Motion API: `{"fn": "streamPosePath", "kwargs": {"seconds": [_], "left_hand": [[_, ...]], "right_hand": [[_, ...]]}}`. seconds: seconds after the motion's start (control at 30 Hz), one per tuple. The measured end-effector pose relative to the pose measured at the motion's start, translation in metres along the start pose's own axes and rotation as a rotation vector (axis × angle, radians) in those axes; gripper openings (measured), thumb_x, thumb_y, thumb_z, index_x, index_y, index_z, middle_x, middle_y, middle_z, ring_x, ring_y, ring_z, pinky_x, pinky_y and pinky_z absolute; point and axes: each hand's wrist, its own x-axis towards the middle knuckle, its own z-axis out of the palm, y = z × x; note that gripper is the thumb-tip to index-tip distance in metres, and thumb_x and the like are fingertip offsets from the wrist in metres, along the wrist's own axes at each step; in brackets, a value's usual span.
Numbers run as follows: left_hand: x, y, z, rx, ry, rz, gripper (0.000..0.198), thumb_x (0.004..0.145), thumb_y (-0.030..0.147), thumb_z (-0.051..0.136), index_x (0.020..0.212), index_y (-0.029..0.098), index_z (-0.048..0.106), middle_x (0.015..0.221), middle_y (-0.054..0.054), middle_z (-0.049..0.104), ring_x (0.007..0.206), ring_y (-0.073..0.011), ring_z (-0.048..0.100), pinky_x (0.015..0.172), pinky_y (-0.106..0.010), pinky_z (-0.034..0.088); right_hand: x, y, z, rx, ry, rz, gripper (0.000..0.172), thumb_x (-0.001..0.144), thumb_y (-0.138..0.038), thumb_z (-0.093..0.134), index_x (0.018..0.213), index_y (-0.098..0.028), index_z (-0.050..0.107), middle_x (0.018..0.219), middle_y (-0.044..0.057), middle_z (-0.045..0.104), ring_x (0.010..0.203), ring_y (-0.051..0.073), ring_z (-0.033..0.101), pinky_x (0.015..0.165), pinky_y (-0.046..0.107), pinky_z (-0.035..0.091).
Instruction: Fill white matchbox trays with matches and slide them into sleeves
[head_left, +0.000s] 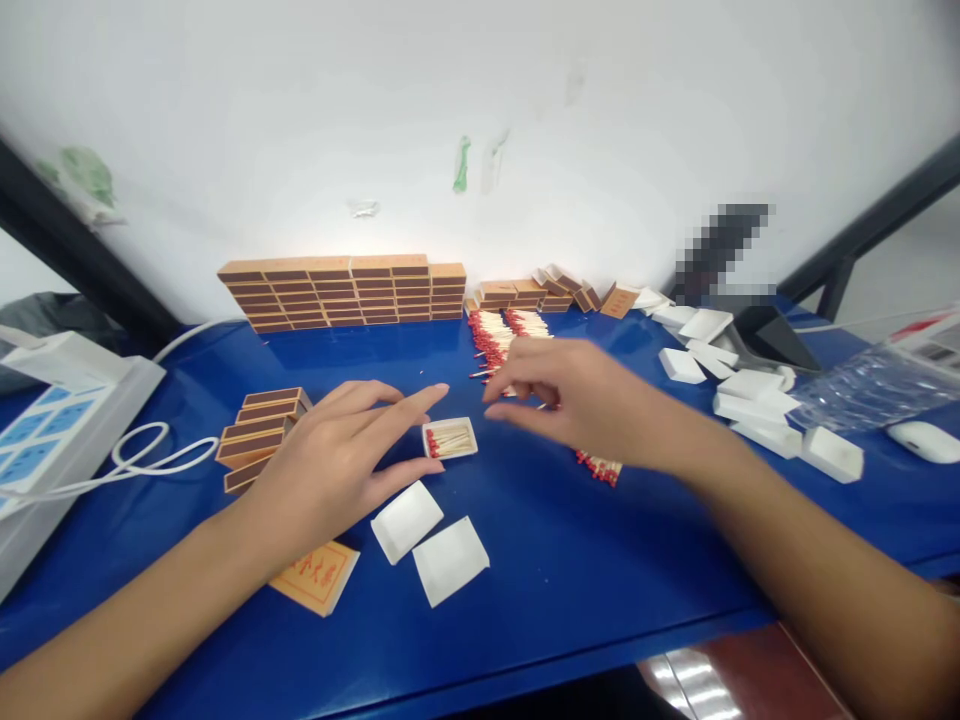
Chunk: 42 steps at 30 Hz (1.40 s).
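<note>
A small white matchbox tray [474, 446] holding red-tipped matches [451, 440] lies on the blue table in front of me. My left hand [341, 455] is at its left end, thumb and fingers spread apart around that end; whether they touch it I cannot tell. Right of the tray hovers my right hand [559, 395], fingers curled, with a gap between thumb and index fingertips. Partly hidden behind and below it are loose matches [598, 468]. Two white empty trays [409, 518] [451, 560] lie nearer to me. An orange matchbox sleeve [319, 578] is partly under my left forearm.
Stacked matchboxes [337, 293] line the wall, with a match pile [491, 335] and more boxes [517, 292] to their right. Several boxes [259, 430] stand beside my left hand. White trays [757, 400], a plastic bottle [870, 385] and a white mouse [924, 440] are right; a power strip [56, 420] is left.
</note>
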Motion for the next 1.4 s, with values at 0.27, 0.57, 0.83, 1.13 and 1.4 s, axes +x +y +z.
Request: {"fn": "streamPosePath", "kwargs": {"seconds": [0.27, 0.57, 0.83, 1.13, 1.4], "left_hand": [[-0.002, -0.005, 0.002, 0.006, 0.001, -0.006, 0.059, 0.098, 0.046, 0.072, 0.148, 0.016, 0.059, 0.107, -0.011, 0.073, 0.101, -0.0262, 0.071, 0.091, -0.040, 0.058], [0.000, -0.004, 0.001, -0.001, -0.015, -0.022, 0.058, 0.100, 0.046, 0.070, 0.150, 0.020, 0.056, 0.109, -0.012, 0.074, 0.104, -0.0270, 0.071, 0.093, -0.042, 0.059], [-0.001, -0.003, -0.002, -0.007, -0.017, -0.027, 0.058, 0.099, 0.046, 0.072, 0.148, 0.018, 0.058, 0.106, -0.011, 0.073, 0.101, -0.0269, 0.071, 0.092, -0.043, 0.060], [0.000, -0.002, -0.001, 0.005, -0.019, -0.030, 0.058, 0.098, 0.045, 0.072, 0.148, 0.018, 0.058, 0.109, -0.012, 0.072, 0.103, -0.0273, 0.071, 0.091, -0.041, 0.060], [0.004, 0.004, 0.000, 0.010, -0.022, -0.017, 0.057, 0.101, 0.047, 0.069, 0.148, 0.019, 0.057, 0.106, -0.011, 0.074, 0.101, -0.0269, 0.072, 0.090, -0.042, 0.060]], "right_hand": [[-0.005, 0.039, -0.026, -0.060, -0.340, 0.220, 0.013, 0.092, -0.027, 0.066, 0.087, -0.020, 0.076, 0.092, 0.007, 0.072, 0.078, 0.019, 0.063, 0.068, 0.032, 0.045], [-0.005, 0.036, -0.008, -0.108, -0.278, 0.236, 0.014, 0.096, -0.026, 0.061, 0.084, -0.020, 0.065, 0.086, 0.006, 0.068, 0.071, 0.018, 0.058, 0.063, 0.031, 0.042], [0.001, 0.040, -0.006, -0.146, -0.209, 0.215, 0.012, 0.096, -0.024, 0.065, 0.086, -0.019, 0.069, 0.090, 0.007, 0.069, 0.078, 0.019, 0.060, 0.068, 0.032, 0.042], [-0.001, 0.041, -0.003, -0.163, -0.241, 0.189, 0.014, 0.097, -0.021, 0.060, 0.085, -0.019, 0.068, 0.086, 0.005, 0.067, 0.073, 0.017, 0.055, 0.067, 0.031, 0.039], [0.004, -0.001, 0.015, 0.015, -0.067, 0.071, 0.013, 0.102, -0.029, 0.065, 0.095, -0.020, 0.072, 0.091, 0.004, 0.068, 0.081, 0.017, 0.060, 0.072, 0.030, 0.042]]}}
